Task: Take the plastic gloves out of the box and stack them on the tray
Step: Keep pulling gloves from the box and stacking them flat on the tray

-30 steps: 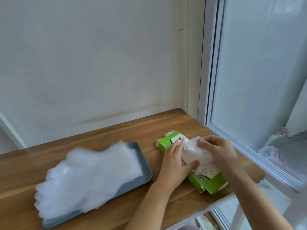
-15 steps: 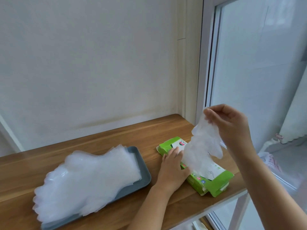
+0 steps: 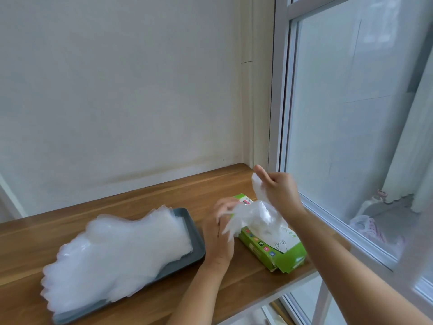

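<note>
Fingers (image 3: 262, 171) of right hand (image 3: 282, 192) pinch 1 glove (image 3: 254, 214) — above green box (image 3: 277, 253).

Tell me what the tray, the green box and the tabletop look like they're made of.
Tray: likely plastic, matte grey-blue, smooth rounded rim. Green box: printed cardboard, slightly glossy, with folded flaps at its end. Tabletop: wood or wood-look laminate, satin, brown grain streaks; which one I cannot tell.

Wooden table (image 3: 145, 198) against cream wall (image 3: 121, 90); white-framed window (image 3: 283, 95) at right.
</note>
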The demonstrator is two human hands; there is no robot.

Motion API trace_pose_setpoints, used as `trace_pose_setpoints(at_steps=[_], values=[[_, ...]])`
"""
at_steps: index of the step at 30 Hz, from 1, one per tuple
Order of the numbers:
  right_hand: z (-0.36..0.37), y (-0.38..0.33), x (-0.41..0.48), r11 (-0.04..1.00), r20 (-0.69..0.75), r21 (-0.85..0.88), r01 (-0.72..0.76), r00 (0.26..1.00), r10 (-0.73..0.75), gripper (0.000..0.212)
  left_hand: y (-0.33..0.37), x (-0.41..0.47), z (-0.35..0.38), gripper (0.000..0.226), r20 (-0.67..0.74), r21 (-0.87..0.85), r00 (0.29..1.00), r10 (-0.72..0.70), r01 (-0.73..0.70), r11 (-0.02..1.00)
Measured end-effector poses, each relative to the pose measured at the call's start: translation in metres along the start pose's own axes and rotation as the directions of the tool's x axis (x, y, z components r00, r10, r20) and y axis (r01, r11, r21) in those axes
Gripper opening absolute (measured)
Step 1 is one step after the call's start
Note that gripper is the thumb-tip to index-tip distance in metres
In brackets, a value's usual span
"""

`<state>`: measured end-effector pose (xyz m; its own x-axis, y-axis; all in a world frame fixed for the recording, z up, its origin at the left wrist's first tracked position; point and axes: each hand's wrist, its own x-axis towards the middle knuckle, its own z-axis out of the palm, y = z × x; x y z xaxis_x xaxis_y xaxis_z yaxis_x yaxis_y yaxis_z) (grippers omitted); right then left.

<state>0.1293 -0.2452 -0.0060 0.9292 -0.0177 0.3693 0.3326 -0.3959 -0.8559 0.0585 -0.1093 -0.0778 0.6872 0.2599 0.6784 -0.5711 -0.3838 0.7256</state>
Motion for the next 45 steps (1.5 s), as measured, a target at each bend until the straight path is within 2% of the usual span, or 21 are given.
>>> trace_pose_setpoints(at_steps=[1,3,4,5,7,8,9,11,13,15,17,21,25,28,31,36,38,40,43,45], values=[[0.004,-0.003,0.001,1.000,0.021,0.005,-0.017,1.000,0.017,0.062,0.004,-0.003,0.001,0.024,0.058,-0.002,0.995,-0.083,0.083,0.997],[0.013,-0.008,-0.001,0.989,0.097,0.096,-0.114,0.990,0.104,0.060,0.010,-0.005,0.003,0.057,0.188,-0.111,0.955,-0.231,0.254,0.961],[0.017,-0.010,-0.001,0.972,0.175,0.129,-0.194,0.970,0.170,0.056,0.013,-0.003,0.004,0.071,0.239,-0.142,0.933,-0.268,0.307,0.941],[0.018,-0.012,-0.003,0.953,0.272,0.134,-0.272,0.935,0.229,0.054,0.015,-0.002,0.004,0.072,0.268,-0.112,0.915,-0.301,0.340,0.934],[0.018,-0.011,-0.005,0.891,0.501,0.196,-0.409,0.823,0.268,0.057,0.017,0.002,0.005,0.047,0.293,0.024,0.877,-0.381,0.392,0.920],[0.016,-0.008,-0.004,0.856,0.570,0.259,-0.448,0.786,0.239,0.070,0.015,0.003,0.004,0.030,0.281,0.104,0.871,-0.402,0.389,0.915],[0.013,-0.006,-0.003,0.827,0.607,0.314,-0.467,0.768,0.203,0.061,0.011,0.004,0.005,0.018,0.262,0.161,0.877,-0.403,0.372,0.914],[0.007,-0.002,-0.005,0.840,0.635,0.357,-0.408,0.766,0.103,0.035,0.002,0.003,0.005,0.015,0.212,0.197,0.896,-0.390,0.352,0.915],[-0.001,0.003,-0.007,0.930,0.639,0.264,-0.256,0.769,0.030,0.020,0.000,0.004,0.004,0.012,0.145,0.195,0.908,-0.392,0.363,0.911],[-0.004,0.006,-0.011,0.992,0.606,0.071,-0.108,0.795,0.043,0.021,-0.003,0.006,0.004,0.008,0.090,0.185,0.923,-0.374,0.353,0.917],[-0.002,0.008,-0.014,0.998,0.546,-0.037,-0.055,0.835,0.066,0.016,-0.004,0.006,0.004,0.014,0.067,0.228,0.937,-0.342,0.320,0.920],[0.003,0.011,-0.014,0.996,0.441,0.066,-0.061,0.897,0.025,0.006,-0.009,0.003,0.006,0.027,0.052,0.275,0.937,-0.347,0.320,0.906],[0.001,0.007,-0.009,0.955,0.381,0.258,-0.144,0.924,0.037,0.011,-0.011,0.003,0.005,0.034,0.007,0.277,0.934,-0.358,0.342,0.898],[0.001,0.001,-0.010,0.985,0.433,0.155,-0.070,0.901,-0.004,0.014,-0.002,0.003,0.005,0.041,0.050,0.269,0.939,-0.340,0.316,0.910],[0.005,-0.001,-0.013,0.998,0.474,0.061,-0.002,0.880,-0.027,0.017,-0.006,0.004,0.005,0.043,0.092,0.343,0.939,-0.333,0.284,0.896],[0.005,-0.002,-0.010,0.975,0.350,0.213,-0.069,0.937,-0.009,0.011,-0.016,0.003,0.007,0.035,0.105,0.396,0.925,-0.364,0.297,0.869],[0.006,0.000,-0.007,0.967,0.287,0.243,-0.070,0.958,-0.002,0.016,-0.017,0.002,0.007,0.034,0.097,0.405,0.917,-0.386,0.318,0.857],[0.005,-0.003,-0.003,0.948,0.161,0.310,-0.069,0.987,0.019,0.023,-0.018,0.003,0.008,0.039,0.072,0.418,0.907,-0.416,0.351,0.838],[-0.010,-0.022,0.000,0.908,-0.099,0.419,0.020,0.995,0.023,0.024,-0.013,0.006,0.008,0.038,0.038,0.468,0.873,-0.486,0.414,0.781],[-0.024,-0.037,0.003,0.908,-0.143,0.408,0.095,0.989,-0.039,0.024,-0.011,0.006,0.010,0.039,0.045,0.488,0.873,-0.486,0.405,0.773]])
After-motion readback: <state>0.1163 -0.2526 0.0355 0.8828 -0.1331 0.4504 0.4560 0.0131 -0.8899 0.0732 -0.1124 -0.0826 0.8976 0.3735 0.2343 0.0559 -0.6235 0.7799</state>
